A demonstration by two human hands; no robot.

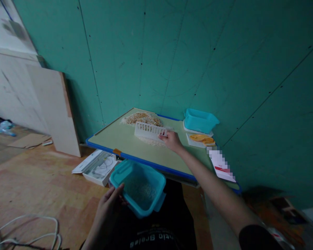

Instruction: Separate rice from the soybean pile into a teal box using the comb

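Observation:
My left hand (110, 203) grips the near-left corner of a teal plastic container (139, 189) with pale grains inside, held low over my lap below the table edge. My right hand (171, 140) reaches out across the low green table (114, 139) and is closed on the right end of a white slotted basket (150, 131). The basket rests on the tabletop among spilled white grains, just in front of a pile of tan beans and rice (143, 119).
A second teal container (199, 120) on a white lid stands at the table's far right, with a white tray of yellow-orange pieces (201, 140) before it and a paper (221, 165) nearer. An open white box (99, 167) and cables (28, 231) lie on the wooden floor.

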